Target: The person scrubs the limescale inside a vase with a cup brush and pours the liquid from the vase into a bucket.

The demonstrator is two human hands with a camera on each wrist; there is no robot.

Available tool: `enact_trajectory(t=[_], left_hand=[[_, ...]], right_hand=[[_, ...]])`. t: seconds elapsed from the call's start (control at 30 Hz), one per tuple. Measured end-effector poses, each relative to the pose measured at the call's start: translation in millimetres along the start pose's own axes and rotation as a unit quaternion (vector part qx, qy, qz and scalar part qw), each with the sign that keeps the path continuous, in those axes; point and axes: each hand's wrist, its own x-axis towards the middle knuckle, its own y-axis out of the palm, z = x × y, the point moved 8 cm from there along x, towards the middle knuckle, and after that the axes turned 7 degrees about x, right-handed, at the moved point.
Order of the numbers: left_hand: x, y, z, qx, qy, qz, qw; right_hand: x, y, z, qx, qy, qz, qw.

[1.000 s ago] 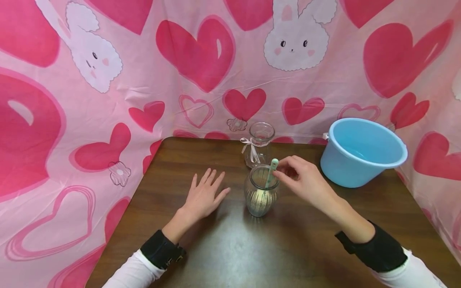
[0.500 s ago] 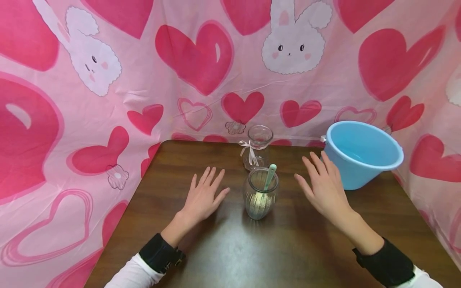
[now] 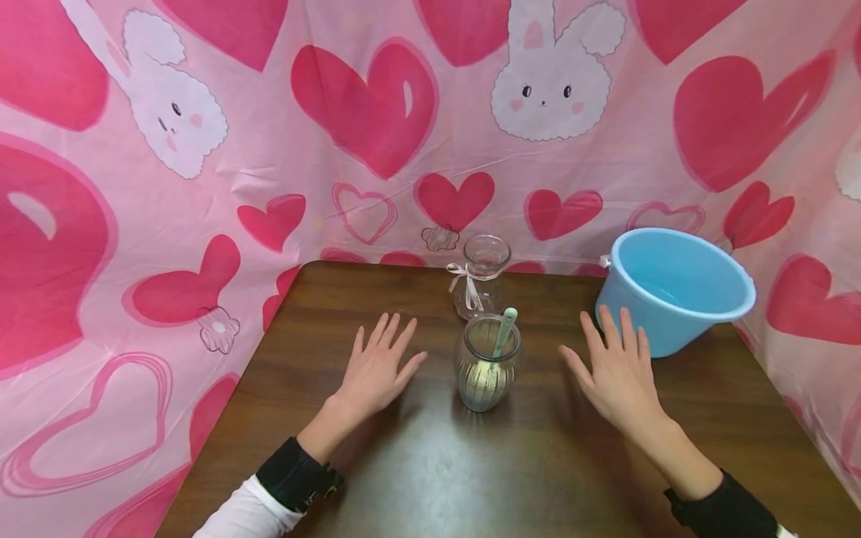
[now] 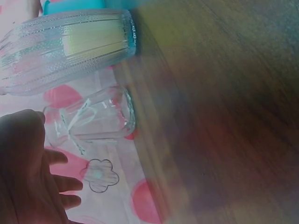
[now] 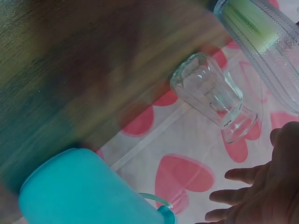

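A ribbed glass jar point(image 3: 486, 377) stands upright near the table's middle. Inside it leans a mint-green handle point(image 3: 505, 331) rising past the rim, and a pale yellow mass point(image 4: 91, 38) shows low through the glass. Behind stands a clear glass vase point(image 3: 486, 261) with a white ribbon bow at its neck. To the jar's left, my left hand point(image 3: 377, 370) is palm down over the table, fingers spread, holding nothing. My right hand point(image 3: 620, 377) is likewise spread and holds nothing, between the jar and a light blue bucket point(image 5: 86, 191); its fingertips overlap the bucket's wall in the head view.
The bucket stands at the back right, its handle joint point(image 3: 605, 261) on the left side. Beneath everything is a dark wood table point(image 3: 457, 478). A pink cloth point(image 3: 377, 112) with hearts and rabbits hangs close behind and along both sides.
My right hand has let go of the green handle, moved right and spread its fingers, then drawn slightly toward me. The handle still leans in the jar. My left hand has barely moved.
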Motion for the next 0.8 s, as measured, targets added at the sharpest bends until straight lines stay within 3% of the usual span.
enact_trajectory(t=[0.47, 0.8], left_hand=[[0.9, -5.6, -4.7, -0.008, 0.012, -0.018, 0.9997], [-1.0, 0.4, -5.8, -0.020, 0.013, -0.012, 0.9996]], right_hand=[[0.0, 1.7, -1.3, 0.011, 0.012, 0.016, 1.000], [0.4, -5.2, -3.1, 0.014, 0.003, 0.000, 1.000]])
